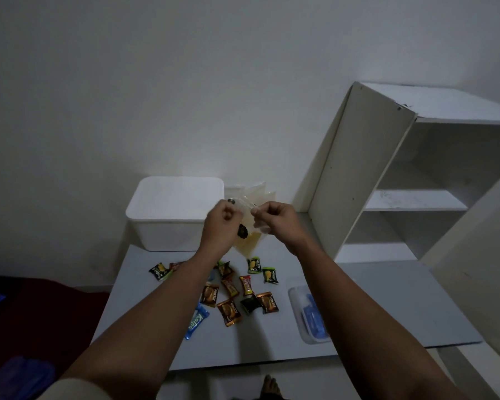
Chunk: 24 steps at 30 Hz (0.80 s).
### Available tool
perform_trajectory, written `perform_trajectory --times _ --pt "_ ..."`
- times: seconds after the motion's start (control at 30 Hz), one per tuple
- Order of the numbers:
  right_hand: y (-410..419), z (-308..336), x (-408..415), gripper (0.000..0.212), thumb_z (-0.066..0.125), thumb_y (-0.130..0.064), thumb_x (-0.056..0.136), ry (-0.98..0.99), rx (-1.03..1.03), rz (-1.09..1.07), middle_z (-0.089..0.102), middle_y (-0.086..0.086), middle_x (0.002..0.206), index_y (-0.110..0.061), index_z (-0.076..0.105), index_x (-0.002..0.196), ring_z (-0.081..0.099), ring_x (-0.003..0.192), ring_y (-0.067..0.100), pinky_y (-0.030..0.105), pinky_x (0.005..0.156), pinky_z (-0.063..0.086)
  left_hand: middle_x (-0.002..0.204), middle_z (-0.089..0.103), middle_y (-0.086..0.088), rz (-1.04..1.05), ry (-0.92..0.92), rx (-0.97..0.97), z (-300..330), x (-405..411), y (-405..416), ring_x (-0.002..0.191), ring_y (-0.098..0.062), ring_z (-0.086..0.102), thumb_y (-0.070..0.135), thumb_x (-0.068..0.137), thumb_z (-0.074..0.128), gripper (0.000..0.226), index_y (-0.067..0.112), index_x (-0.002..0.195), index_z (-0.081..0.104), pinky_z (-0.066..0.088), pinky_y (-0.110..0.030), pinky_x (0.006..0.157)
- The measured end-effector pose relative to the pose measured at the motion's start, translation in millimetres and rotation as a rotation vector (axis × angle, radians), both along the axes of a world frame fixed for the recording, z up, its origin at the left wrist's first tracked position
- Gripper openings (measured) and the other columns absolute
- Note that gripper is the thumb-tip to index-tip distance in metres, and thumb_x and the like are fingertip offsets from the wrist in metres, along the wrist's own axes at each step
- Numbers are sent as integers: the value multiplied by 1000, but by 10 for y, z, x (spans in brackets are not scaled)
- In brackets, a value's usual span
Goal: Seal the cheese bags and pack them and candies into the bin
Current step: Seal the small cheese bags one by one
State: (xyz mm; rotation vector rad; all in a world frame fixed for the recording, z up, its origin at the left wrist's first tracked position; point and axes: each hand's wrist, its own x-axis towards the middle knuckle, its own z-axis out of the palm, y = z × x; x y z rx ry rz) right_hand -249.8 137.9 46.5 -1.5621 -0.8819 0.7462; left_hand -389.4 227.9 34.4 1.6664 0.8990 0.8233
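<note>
I hold a clear cheese bag [247, 241] up above the table, its yellowish contents hanging below my fingers. My left hand [223, 223] pinches the bag's top at its left end and my right hand [274, 222] pinches it at the right end. More clear cheese bags [257, 192] lie behind my hands, beside the white bin [168, 229] at the table's back left. Several wrapped candies [240, 295] in green, brown, red and blue are scattered on the table below my forearms.
A clear plastic box with blue contents [309, 313] sits at the table's right front. A white shelf unit [387, 180] stands at the right, one panel leaning. Dark red fabric and blue items [20, 319] lie left of the grey table [387, 298].
</note>
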Motion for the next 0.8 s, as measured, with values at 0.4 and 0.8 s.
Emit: perform_trajectory --times 0.4,0.8 --pt "-6 98 -134 12 69 -19 96 99 6 128 74 9 84 -10 73 89 71 82 21 44 89 60 66 63 0 -282 -183 -348 60 -40 36 64 -13 64 23 101 45 25 6 88 57 57 -41 75" --pt "59 -15 17 15 64 -9 94 31 -21 7 67 4 68 2 65 85 66 68 16 55 87 59 79 65 -16 -262 -1 -128 -28 140 153 76 -24 64 17 106 44 30 3 84 60 60 -36 74"
